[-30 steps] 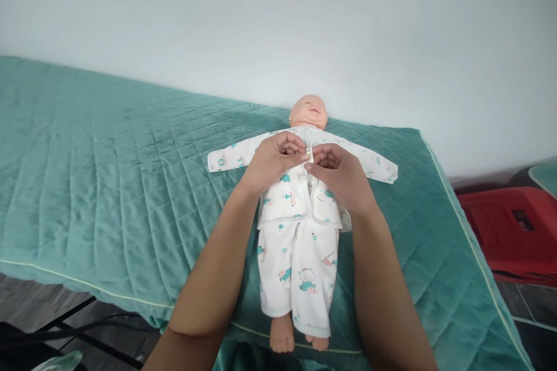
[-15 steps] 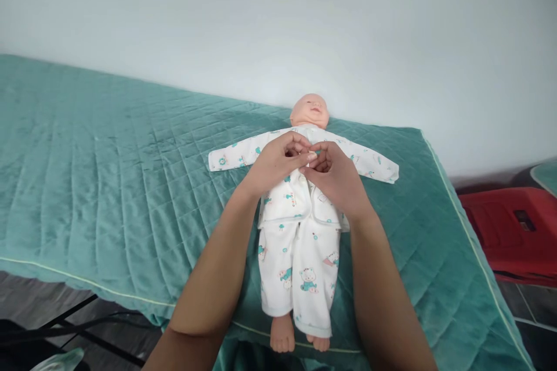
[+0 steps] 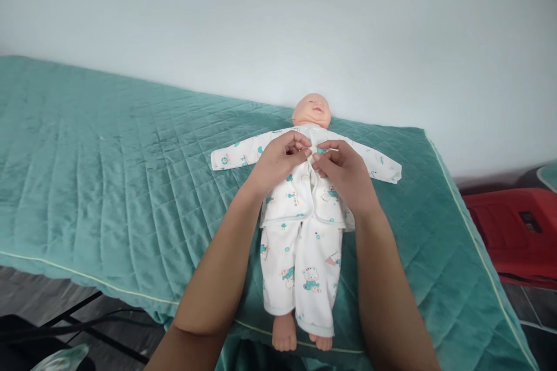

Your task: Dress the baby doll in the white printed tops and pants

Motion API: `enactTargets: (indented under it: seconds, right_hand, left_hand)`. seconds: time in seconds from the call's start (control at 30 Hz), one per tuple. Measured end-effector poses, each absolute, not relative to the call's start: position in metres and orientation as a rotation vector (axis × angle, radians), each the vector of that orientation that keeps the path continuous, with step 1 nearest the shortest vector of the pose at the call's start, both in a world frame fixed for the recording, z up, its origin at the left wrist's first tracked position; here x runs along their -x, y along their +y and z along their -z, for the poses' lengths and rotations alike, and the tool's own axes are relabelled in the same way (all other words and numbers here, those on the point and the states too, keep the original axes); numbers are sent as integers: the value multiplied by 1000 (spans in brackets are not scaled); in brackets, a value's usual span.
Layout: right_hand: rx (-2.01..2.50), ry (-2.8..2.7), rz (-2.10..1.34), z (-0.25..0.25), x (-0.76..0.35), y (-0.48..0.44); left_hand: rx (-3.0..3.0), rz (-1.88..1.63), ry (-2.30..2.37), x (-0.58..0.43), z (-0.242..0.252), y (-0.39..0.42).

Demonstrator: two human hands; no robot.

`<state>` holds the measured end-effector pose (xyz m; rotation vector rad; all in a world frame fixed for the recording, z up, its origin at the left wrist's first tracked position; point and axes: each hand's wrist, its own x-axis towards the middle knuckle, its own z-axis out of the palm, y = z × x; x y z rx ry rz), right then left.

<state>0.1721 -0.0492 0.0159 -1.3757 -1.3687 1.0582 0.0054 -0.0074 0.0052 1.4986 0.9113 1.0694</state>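
A baby doll [image 3: 311, 109] lies on its back, head toward the wall and bare feet toward me. It wears a white printed jacket [image 3: 287, 203] and matching trousers [image 3: 317, 278], its sleeves stretched out to both sides. On the chest, my left hand [image 3: 282, 159] pinches the jacket's front edge between thumb and fingers. Opposite it, my right hand [image 3: 346, 171] grips the other front edge with thumb and fingertips. A little fabric shows between the two hands. Below them the jacket's front edges part slightly near the hem.
Under the doll spreads a green quilted cover [image 3: 130, 185] on a table or bed against a pale wall [image 3: 278, 23]. At the right, beyond the cover's edge, is a red plastic object [image 3: 513, 232]. Dark metal legs [image 3: 82, 313] show at lower left.
My right hand has shifted slightly right, away from the left, and its fingers have spread a little. The left hand stays at the jacket front. The view has moved slightly.
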Motion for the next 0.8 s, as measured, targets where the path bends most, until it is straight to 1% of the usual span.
enactTargets:
  seconds: [0.17, 0.5, 0.6, 0.7, 0.8]
  right_hand:
    - [1359, -1285, -996, -9, -171, -43]
    - [1325, -1239, -1040, -12, -175, -46]
    - [1465, -1451, -975, -25, -178, -59]
    - [1651, -1767, -791, -39, -175, -75]
    - [1824, -1902, -621, -46, -166, -84]
  left_hand:
    - [-1558, -1072, 932, -5, -4, -7]
    - [-1461, -1074, 952, 1, -11, -10]
    - [-1520, -936, 946, 11, -19, -15]
    - [-1701, -739, 891, 21, -27, -19]
    - [-1829, -614, 835, 25, -29, -20]
